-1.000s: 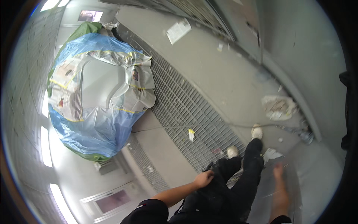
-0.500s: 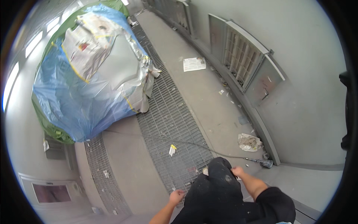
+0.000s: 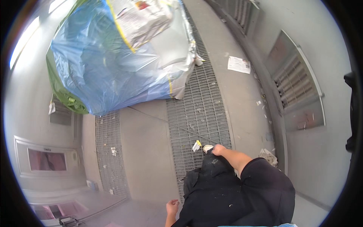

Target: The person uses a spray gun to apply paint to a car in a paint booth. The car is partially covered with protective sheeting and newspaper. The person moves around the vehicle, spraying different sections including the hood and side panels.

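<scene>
My right hand (image 3: pixel 218 149) is closed at the knee of my black trousers (image 3: pixel 215 166), with the trouser cloth drawn up to its fingers. Just beyond it the toe of a pale shoe (image 3: pixel 207 148) shows on the floor grating. Low at my left side hangs my left hand (image 3: pixel 172 207), its fingers loosely bent and slightly apart, with nothing visible in them. A small white and yellow scrap (image 3: pixel 196 145) lies on the grating near the shoe.
Ahead stands a large form wrapped in blue plastic sheeting (image 3: pixel 102 64) and newspaper, with a smooth silver panel (image 3: pixel 168 45) showing. A thin hose (image 3: pixel 162 121) crosses the floor. Wall vents (image 3: pixel 297 83), newspaper (image 3: pixel 239 64) and litter line the right; a windowed door (image 3: pixel 47 159) is left.
My view has shifted, and the wrapped form looks larger and nearer. My right hand has moved from the knee's side to its front. My left hand is lower. The hose's spray-gun-like end is out of sight.
</scene>
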The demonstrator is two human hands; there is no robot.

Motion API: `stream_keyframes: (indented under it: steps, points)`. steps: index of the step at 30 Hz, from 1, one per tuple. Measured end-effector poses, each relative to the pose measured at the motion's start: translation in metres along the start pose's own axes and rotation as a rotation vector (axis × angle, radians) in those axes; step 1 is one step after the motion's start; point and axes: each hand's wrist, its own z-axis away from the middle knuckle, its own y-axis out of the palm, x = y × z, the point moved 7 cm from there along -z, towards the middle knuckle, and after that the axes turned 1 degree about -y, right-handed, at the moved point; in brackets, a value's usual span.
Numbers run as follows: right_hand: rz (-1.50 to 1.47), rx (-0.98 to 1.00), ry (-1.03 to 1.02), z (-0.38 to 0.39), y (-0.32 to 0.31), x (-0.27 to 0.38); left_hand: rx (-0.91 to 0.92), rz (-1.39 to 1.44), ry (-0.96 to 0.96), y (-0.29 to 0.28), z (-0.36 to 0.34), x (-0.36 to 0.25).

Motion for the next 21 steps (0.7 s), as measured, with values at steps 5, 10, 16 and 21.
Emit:
stream_keyframes:
  steps: [5, 10, 16, 21]
  points:
    - [0.144, 0.068, -0.285, -0.079, -0.029, 0.17, -0.054, 0.346, -0.073, 0.006, -0.007, 0.005]
    - [0.392, 0.104, -0.361, -0.158, -0.037, 0.294, -0.103, 0.456, -0.129, 0.004, -0.052, 0.04]
    - [0.237, 0.912, 0.083, -0.073, -0.017, 0.412, 0.069, 1.088, -0.32, -0.119, -0.116, 0.067]
    - [0.029, 1.145, 0.267, -0.039, -0.028, 0.597, 0.37, 1.414, -0.358, -0.262, -0.153, 0.058]
